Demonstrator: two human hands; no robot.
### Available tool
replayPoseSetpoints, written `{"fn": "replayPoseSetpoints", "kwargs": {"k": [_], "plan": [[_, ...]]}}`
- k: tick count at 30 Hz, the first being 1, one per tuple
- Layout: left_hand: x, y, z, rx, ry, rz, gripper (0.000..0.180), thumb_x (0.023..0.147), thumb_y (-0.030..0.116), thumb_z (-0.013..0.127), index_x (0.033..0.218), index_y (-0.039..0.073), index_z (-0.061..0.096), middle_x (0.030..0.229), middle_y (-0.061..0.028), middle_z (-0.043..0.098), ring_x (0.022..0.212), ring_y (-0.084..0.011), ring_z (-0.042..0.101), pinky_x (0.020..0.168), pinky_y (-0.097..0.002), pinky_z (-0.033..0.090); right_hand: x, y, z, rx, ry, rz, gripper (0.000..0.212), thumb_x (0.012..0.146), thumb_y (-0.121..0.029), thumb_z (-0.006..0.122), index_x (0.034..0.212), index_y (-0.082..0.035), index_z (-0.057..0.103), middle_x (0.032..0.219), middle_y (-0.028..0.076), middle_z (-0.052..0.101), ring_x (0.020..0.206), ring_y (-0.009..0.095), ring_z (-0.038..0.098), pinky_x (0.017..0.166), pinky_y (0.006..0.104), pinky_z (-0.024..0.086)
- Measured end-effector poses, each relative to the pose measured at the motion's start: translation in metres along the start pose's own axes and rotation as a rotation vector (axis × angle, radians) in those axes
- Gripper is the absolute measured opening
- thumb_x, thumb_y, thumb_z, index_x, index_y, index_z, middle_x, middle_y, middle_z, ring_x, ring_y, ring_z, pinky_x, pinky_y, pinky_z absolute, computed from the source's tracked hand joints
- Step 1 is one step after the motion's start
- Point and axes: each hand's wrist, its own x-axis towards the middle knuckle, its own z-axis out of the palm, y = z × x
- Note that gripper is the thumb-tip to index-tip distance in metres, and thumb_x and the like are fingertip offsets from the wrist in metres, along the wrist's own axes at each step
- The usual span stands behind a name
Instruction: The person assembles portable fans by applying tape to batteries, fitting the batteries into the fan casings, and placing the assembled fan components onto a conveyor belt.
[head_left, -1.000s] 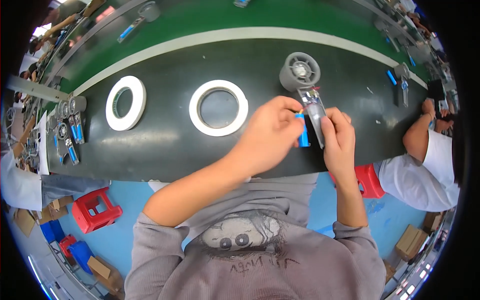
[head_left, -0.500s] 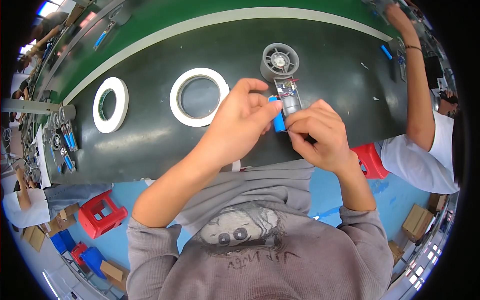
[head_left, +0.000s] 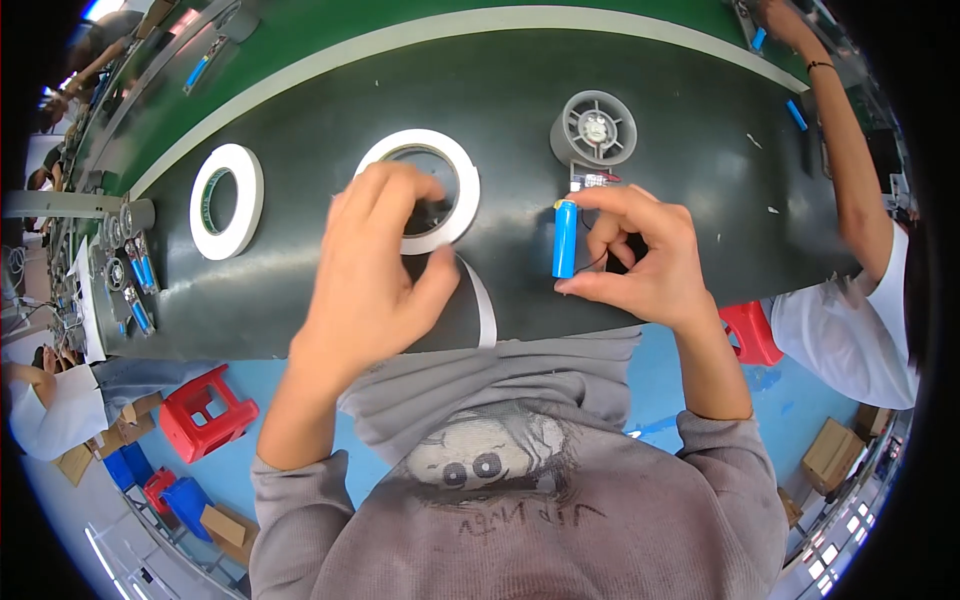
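My right hand point(head_left: 655, 258) grips a blue cylindrical battery point(head_left: 564, 243) upright between thumb and forefinger, a thin dark wire beside it. Just beyond is a grey round fan housing point(head_left: 622, 148) with a spoked front; the small circuit board point(head_left: 592, 180) attached to it is partly hidden by my fingers. My left hand point(head_left: 370, 275) is open above the near left side of a white tape roll point(head_left: 464, 195), thumb and fingers apart. A loose strip of tape point(head_left: 482, 303) runs from this roll toward the table's near edge. Whether my fingertips touch the roll, I cannot tell.
Another white tape roll point(head_left: 250, 205) lies to the left on the dark table point(head_left: 520, 85). Several fan units with blue batteries point(head_left: 140, 268) sit at the far left. A co-worker's arm point(head_left: 848, 170) reaches in at right, near a loose blue battery point(head_left: 796, 115). Red stools point(head_left: 200, 412) stand below.
My left hand has left the battery and moved left to the tape roll. My right hand now holds the battery alone, raised upright in front of the fan unit.
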Motion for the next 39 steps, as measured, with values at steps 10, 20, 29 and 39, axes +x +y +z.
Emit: {"fn": "replayPoseSetpoints", "kwargs": {"k": [10,20,29,39], "plan": [[-0.028,-0.021,-0.003,0.069,-0.149,0.11,0.025,0.08,0.009,0.08,0.104,0.01,0.071,0.103,-0.0017,0.068,0.096,-0.0222,0.061,0.089,-0.0392,0.033,0.013,0.01,0.021,0.063,0.011,-0.001,0.07,0.061,-0.014,0.101,0.123,-0.002,0.071,0.065,-0.002,0.057,0.054,0.003,0.042,0.052,0.0212,0.03],[-0.04,-0.034,0.016,0.072,-0.058,0.259,0.029,0.076,0.012,0.082,0.104,0.009,0.074,0.095,0.0005,0.067,0.086,-0.0188,0.061,0.081,-0.0375,0.034,0.013,0.016,0.046,0.108,0.082,0.032,0.058,0.063,-0.012,0.099,0.115,-0.005,0.074,0.065,-0.004,0.056,0.053,0.005,0.042,0.052,0.0225,0.035],[-0.039,-0.039,0.013,0.073,-0.118,0.357,0.031,0.073,0.015,0.083,0.101,0.006,0.074,0.088,-0.0023,0.066,0.079,-0.0218,0.062,0.079,-0.0385,0.037,0.014,0.029,0.038,0.119,-0.068,-0.102,0.059,0.064,-0.012,0.099,0.116,-0.003,0.074,0.063,-0.005,0.055,0.056,0.002,0.043,0.049,0.0217,0.032],[-0.075,-0.001,0.046,0.121,0.129,0.186,0.036,0.068,0.01,0.087,0.102,0.007,0.075,0.084,-0.0023,0.064,0.076,-0.0198,0.061,0.076,-0.0383,0.035,0.006,0.025,0.044,0.239,0.195,0.056,0.065,0.062,-0.003,0.099,0.119,-0.001,0.067,0.065,-0.005,0.056,0.059,0.002,0.047,0.055,0.0205,0.036]]}}
